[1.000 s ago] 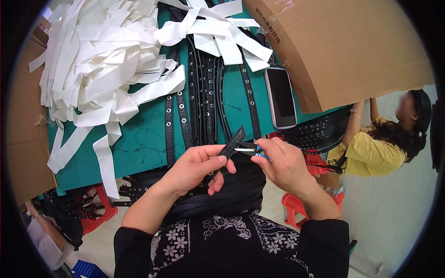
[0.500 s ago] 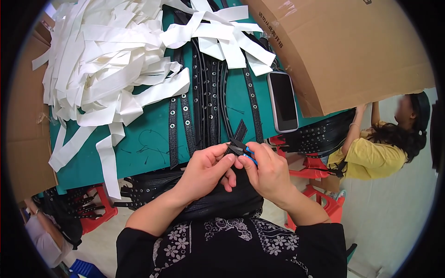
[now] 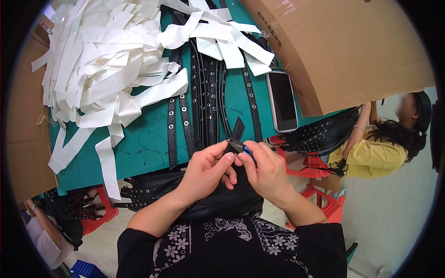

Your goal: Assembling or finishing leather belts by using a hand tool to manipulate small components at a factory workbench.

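My right hand (image 3: 267,167) grips a small pair of thread snips (image 3: 237,145) with blue handles. Their dark blades are together and point left, at my left fingertips. My left hand (image 3: 206,167) pinches a black strap, and the strap's cut end (image 3: 238,128) sticks out beyond the blades. Where the strap runs under my fingers is hidden. Just past my hands, several black eyeletted straps (image 3: 211,106) lie lengthwise on the green tabletop (image 3: 143,148). More black straps (image 3: 218,199) are heaped across my lap.
White fabric strips (image 3: 102,69) pile up at the far left. A phone (image 3: 282,102) lies on the right beside a large cardboard box (image 3: 361,55). Another person in yellow (image 3: 373,155) sits at the right near red stools (image 3: 324,204). Loose threads dot the table.
The snips' blades, spread apart before, have come together at my left fingertips. Both hands hold nearly the same place.
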A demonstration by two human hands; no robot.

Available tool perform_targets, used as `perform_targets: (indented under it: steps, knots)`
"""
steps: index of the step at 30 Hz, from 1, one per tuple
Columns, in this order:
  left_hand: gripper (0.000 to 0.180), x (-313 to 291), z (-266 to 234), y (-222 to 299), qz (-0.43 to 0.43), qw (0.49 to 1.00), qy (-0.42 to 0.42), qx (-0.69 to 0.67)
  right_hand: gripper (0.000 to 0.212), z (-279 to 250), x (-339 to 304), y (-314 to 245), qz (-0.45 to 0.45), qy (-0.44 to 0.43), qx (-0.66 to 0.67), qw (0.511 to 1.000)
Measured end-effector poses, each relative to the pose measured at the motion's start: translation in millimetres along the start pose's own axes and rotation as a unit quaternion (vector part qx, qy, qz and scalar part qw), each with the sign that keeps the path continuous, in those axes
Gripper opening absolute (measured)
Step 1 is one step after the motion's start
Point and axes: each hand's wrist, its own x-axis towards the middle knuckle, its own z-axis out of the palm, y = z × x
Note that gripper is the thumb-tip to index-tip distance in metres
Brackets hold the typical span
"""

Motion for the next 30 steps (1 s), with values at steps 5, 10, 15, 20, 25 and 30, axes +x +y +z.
perform_targets:
  steps: [5, 10, 15, 20, 25, 30]
  knots:
    - [0.022, 1, 0, -1, 0.007, 1.0, -0.004, 0.004, 0.02, -1, 1, 1, -0.038, 0.02, -0.064, 0.997]
    - [0.024, 2, 1, -3, 0.004, 1.0, 0.017, 0.011, 0.019, -4, 4, 11, -0.031, 0.033, -0.059, 0.997]
    - [0.028, 3, 0, 7, -0.037, 0.999, 0.022, -0.014, 0.023, -11, 10, 26, 0.086, 0.072, 0.078, 0.991]
    - [0.036, 4, -7, 11, -0.071, 0.996, -0.042, -0.046, 0.019, -5, 9, 26, 0.137, 0.033, 0.223, 0.964]
    - [0.039, 6, -12, 10, -0.106, 0.985, -0.087, -0.101, 0.008, 2, 24, 19, 0.331, -0.024, 0.552, 0.765]
    - [0.054, 5, -27, 1, -0.176, 0.948, -0.123, -0.236, 0.009, 2, 32, 23, 0.319, 0.005, 0.563, 0.763]
